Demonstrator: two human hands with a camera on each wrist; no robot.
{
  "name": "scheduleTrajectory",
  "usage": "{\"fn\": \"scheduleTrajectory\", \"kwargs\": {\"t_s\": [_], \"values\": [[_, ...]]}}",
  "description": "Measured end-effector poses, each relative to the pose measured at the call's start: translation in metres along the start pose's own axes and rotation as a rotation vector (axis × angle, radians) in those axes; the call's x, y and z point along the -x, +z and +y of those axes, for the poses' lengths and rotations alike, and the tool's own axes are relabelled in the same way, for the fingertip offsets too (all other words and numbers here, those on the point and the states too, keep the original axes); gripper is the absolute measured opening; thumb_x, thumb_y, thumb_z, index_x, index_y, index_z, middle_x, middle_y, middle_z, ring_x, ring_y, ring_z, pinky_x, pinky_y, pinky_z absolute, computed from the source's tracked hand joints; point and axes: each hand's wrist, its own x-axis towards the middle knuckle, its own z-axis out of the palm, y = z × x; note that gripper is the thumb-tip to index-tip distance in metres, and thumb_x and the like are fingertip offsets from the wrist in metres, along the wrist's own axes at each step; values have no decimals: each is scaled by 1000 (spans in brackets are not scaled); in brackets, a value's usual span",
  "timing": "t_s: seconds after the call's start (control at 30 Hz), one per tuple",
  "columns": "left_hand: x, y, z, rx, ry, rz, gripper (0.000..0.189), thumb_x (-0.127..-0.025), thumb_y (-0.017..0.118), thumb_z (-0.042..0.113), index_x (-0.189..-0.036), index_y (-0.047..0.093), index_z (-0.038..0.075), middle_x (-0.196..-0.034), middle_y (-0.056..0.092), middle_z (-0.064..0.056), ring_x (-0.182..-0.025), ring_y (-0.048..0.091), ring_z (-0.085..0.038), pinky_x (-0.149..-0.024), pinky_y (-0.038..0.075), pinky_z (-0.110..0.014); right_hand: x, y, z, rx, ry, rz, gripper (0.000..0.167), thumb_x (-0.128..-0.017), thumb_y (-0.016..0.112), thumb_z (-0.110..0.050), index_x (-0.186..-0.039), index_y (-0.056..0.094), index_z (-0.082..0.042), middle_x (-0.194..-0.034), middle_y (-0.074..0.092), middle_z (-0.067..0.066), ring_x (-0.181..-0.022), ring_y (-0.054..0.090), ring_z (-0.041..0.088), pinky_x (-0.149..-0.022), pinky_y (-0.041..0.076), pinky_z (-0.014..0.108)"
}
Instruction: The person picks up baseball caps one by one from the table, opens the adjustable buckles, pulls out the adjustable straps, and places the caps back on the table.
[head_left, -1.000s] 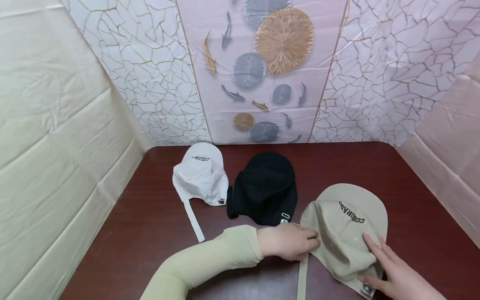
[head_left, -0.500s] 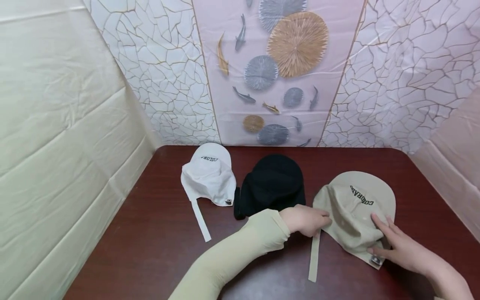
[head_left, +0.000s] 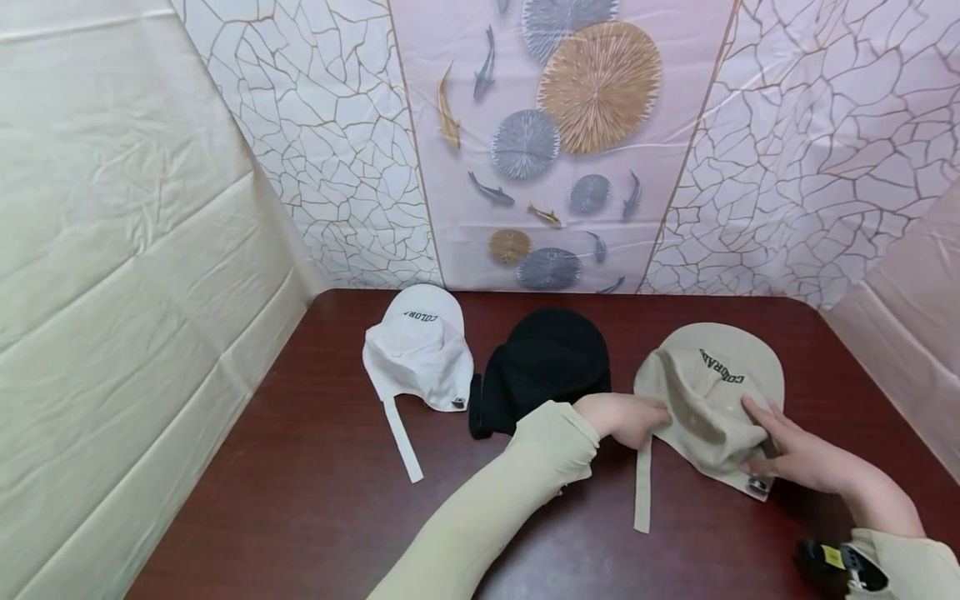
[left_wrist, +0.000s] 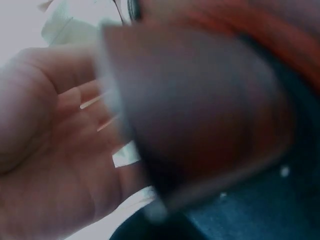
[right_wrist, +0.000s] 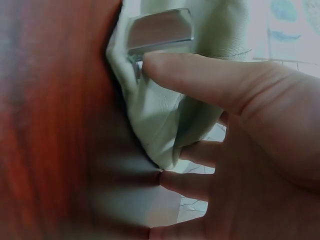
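Note:
A beige baseball cap point(head_left: 712, 408) with dark lettering lies on the right side of the table, brim toward the back. My left hand point(head_left: 626, 417) holds its left edge with curled fingers, beside the loose strap point(head_left: 642, 492). On the opposite edge, my right hand point(head_left: 806, 454) has spread fingers along the cap's side. In the right wrist view its thumb point(right_wrist: 185, 75) presses beside the metal buckle point(right_wrist: 160, 30), with fabric between thumb and fingers and the lower fingertips at the tabletop. The left wrist view is blurred, showing mostly palm.
A black cap point(head_left: 551, 362) lies just left of the beige one, partly covered by my left arm. Further left is a white cap point(head_left: 420, 358), its strap hanging toward me. Patterned fabric point(head_left: 345, 167) rises behind the reddish-brown table point(head_left: 300, 500), with pale cloth point(head_left: 150, 292) along the left.
The beige cap has slid toward the back of the table with both hands on it. The view has shifted, so more of the right forearm shows. The white and black caps stay in place.

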Motion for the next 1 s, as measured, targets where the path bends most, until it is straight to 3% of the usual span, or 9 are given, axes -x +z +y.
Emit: {"fn": "scheduleTrajectory", "kwargs": {"t_s": [0.27,0.43,1.0], "values": [[-4,-1,-13,96,15,-22,60,-95,61,16,-153,42,19,-157,36,11,-138,32,4,-100,22,-5,-5,-3,-1,-18,5,-16,104,-84,78,-6,-154,3,11,-147,-8,52,-138,-17,63,-106,-5,74],[-3,-5,-15,144,5,-25,62,-96,61,14,-154,41,20,-158,35,11,-138,33,4,-100,22,-5,-6,-5,1,-12,8,-22,106,-85,78,-8,-155,1,9,-148,-9,51,-138,-17,63,-106,-3,75],[-11,-6,-13,162,-20,-27,61,-96,58,12,-154,40,22,-158,33,12,-140,27,6,-100,19,-4,-13,-10,12,-12,-36,-4,103,-83,78,-3,-153,4,13,-149,-4,50,-138,-19,62,-109,-9,68]]}}
